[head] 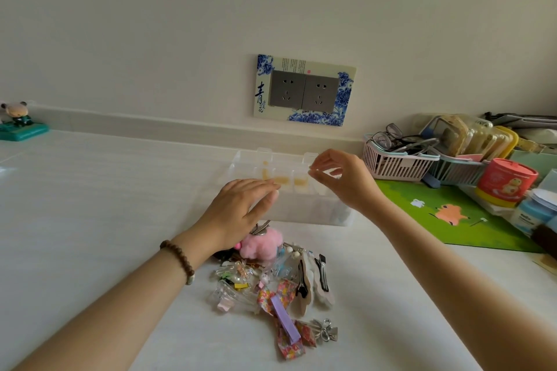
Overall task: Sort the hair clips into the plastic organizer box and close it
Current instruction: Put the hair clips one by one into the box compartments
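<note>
At the far left of the surface (105,190) a small figurine (16,122) stands, well apart from the work. The left hand (238,208), a bead bracelet at its wrist, is stretched with fingers straight over the front left corner of the organizer box (301,211). Its grip is slack and nothing is held; whether the rim is touched cannot be told. Just before the box, the hair clips (271,280) lie heaped and unsorted, a pink fluffy one (260,245) at the top. The box is set mid-surface with its lid thrown back; a few yellowish pieces are seen in the rear compartments. Above its right half the right hand (346,181) is raised, its grip narrowed to thumb and forefinger on what looks like a small clear clip (310,171). Sorting is judged barely begun. Next, the pinched piece would need lowering into one compartment and releasing, then the heap worked through. Further right, a pink basket (391,164) and green mat (437,214) are seen.
</note>
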The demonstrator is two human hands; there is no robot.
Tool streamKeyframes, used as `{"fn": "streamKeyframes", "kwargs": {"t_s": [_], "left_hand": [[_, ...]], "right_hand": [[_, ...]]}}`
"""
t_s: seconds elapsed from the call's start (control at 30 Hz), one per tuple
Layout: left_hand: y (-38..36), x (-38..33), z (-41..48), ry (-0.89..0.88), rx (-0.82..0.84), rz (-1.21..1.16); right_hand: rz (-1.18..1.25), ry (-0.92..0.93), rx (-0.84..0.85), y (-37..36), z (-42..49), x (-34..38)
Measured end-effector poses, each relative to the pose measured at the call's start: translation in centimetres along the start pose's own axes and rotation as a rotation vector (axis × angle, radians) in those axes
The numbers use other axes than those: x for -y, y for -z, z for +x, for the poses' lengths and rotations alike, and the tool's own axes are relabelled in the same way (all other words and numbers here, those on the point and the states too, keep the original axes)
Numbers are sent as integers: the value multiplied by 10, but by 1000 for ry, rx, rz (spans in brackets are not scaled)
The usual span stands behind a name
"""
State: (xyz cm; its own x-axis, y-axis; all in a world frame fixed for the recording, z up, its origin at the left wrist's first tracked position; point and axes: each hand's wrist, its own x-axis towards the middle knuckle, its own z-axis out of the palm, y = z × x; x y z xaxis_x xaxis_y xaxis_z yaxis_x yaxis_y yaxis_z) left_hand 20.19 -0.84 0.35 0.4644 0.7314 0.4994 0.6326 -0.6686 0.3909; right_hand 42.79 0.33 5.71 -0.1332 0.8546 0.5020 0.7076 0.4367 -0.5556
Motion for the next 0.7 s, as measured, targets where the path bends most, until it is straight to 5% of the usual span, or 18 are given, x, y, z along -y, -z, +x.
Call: {"fn": "streamKeyframes", "kwargs": {"t_s": [0.23, 0.4, 0.7], "left_hand": [[29, 18, 7, 118, -256, -161], [26, 47, -8, 327, -44, -43], [17, 54, -16, 387, 40, -257]], "right_hand": [[76, 48, 473, -27, -41, 49], [-36, -27, 679, -44, -48, 55], [100, -49, 505, -50, -41, 65]]}}
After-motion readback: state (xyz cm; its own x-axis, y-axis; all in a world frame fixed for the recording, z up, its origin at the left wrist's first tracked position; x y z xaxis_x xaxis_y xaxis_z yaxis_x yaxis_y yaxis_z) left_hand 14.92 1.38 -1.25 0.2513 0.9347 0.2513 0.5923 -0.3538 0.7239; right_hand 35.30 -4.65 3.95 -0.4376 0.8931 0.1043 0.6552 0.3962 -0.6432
